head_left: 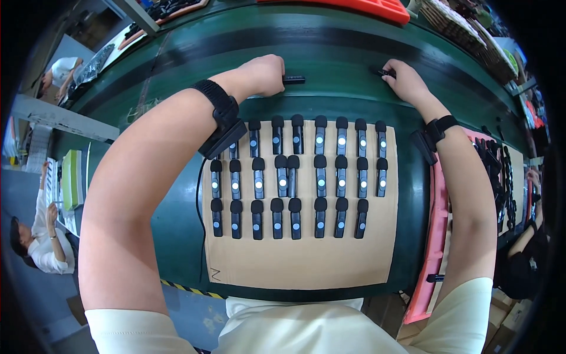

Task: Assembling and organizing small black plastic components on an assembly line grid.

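Note:
My left hand (264, 75) is closed at the far side of the green surface, around one end of a small black stick-shaped device (295, 79) that juts out to the right. Farther right, my right hand (407, 84) pinches a small dark piece (384, 72) between thumb and fingers; its kind is too small to make out. Nearer me lies a brown cardboard sheet (306, 262). Three rows of small black clip-on microphones (320, 221) rest on it, each with a foam tip and most showing a pale round spot. Both wrists wear black strapped devices.
The green belt (342, 47) runs across the far side, with a red tray (354, 7) beyond it. Beside my right forearm is a pink tray (436, 224) with more black parts. A thin black cable (199, 218) lies along the cardboard's left edge. Other people work at both sides.

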A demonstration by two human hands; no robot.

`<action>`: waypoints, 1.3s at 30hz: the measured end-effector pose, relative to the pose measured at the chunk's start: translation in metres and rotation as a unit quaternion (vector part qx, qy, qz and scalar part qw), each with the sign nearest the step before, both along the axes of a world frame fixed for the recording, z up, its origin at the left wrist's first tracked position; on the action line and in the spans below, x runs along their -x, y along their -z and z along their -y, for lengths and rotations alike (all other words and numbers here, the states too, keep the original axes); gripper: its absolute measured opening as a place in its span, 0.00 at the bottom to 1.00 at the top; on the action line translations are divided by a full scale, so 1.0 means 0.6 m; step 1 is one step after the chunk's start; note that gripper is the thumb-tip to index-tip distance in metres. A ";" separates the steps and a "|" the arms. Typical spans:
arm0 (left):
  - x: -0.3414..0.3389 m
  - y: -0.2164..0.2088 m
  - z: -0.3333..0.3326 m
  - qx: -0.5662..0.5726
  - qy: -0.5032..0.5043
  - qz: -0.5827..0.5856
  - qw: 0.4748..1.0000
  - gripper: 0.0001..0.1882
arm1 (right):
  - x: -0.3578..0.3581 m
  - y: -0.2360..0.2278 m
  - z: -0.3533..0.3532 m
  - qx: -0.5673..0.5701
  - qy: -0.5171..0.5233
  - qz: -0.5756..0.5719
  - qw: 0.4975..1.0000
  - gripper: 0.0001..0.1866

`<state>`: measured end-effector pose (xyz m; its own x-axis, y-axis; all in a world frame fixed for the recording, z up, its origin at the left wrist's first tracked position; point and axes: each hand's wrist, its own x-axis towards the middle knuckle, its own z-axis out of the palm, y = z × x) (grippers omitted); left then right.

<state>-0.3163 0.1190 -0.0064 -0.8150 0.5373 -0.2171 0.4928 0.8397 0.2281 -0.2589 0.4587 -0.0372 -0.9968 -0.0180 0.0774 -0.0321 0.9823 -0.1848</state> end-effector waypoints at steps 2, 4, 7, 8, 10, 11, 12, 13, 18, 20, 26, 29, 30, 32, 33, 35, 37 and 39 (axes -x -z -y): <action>0.006 0.007 0.002 0.015 0.002 -0.009 1.000 0.16 | -0.014 -0.009 0.014 0.099 -0.001 -0.009 0.995 0.14; 0.005 0.006 0.009 0.028 -0.002 -0.012 1.000 0.15 | -0.036 -0.027 0.031 0.147 0.000 -0.015 0.989 0.14; -0.008 -0.011 0.021 0.054 -0.016 -0.018 0.998 0.15 | -0.100 -0.074 0.074 0.295 -0.058 -0.034 0.953 0.14; -0.018 -0.024 0.028 0.027 -0.022 -0.014 0.999 0.14 | -0.130 -0.091 0.096 0.368 -0.044 -0.023 0.929 0.14; -0.047 -0.051 0.036 -0.032 -0.027 -0.008 0.999 0.14 | -0.200 -0.123 0.126 0.435 -0.027 -0.014 0.900 0.14; -0.062 -0.056 0.043 -0.033 -0.027 -0.009 0.999 0.14 | -0.234 -0.134 0.138 0.486 -0.032 0.007 0.873 0.14; -0.080 -0.060 0.054 -0.121 -0.007 -0.015 0.992 0.14 | -0.267 -0.141 0.153 0.536 -0.037 0.028 0.843 0.14; -0.102 -0.065 0.064 -0.207 0.014 -0.021 0.978 0.13 | -0.301 -0.145 0.169 0.536 -0.038 0.028 0.843 0.14; -0.286 -0.115 0.105 -0.387 0.000 0.194 0.901 0.13 | -0.457 -0.150 0.232 0.611 -0.069 0.024 0.788 0.16; -0.363 -0.119 0.130 -0.468 -0.018 0.245 0.849 0.14 | -0.495 -0.136 0.250 0.591 -0.071 0.017 0.803 0.16; -0.501 -0.078 0.182 -0.541 -0.034 0.191 0.818 0.16 | -0.546 -0.100 0.288 0.555 -0.109 -0.013 0.825 0.15; -0.531 -0.054 0.194 -0.536 -0.046 0.140 0.831 0.16 | -0.548 -0.091 0.309 0.569 -0.117 -0.038 0.813 0.15; -0.541 -0.044 0.195 -0.547 -0.046 0.122 0.827 0.16 | -0.547 -0.089 0.314 0.570 -0.119 -0.034 0.812 0.15; -0.553 -0.031 0.186 -0.566 -0.040 0.084 0.819 0.16 | -0.546 -0.086 0.317 0.566 -0.131 -0.043 0.813 0.15; -0.556 -0.031 0.184 -0.566 -0.043 0.083 0.819 0.16 | -0.545 -0.085 0.319 0.564 -0.138 -0.047 0.813 0.15; -0.558 -0.030 0.178 -0.558 -0.023 0.064 0.827 0.16 | -0.545 -0.083 0.321 0.559 -0.145 -0.048 0.815 0.15; -0.559 -0.032 0.177 -0.554 -0.017 0.053 0.831 0.16 | -0.544 -0.082 0.324 0.548 -0.154 -0.053 0.820 0.15; -0.558 -0.038 0.177 -0.541 0.001 0.053 0.839 0.14 | -0.543 -0.082 0.328 0.544 -0.160 -0.051 0.822 0.15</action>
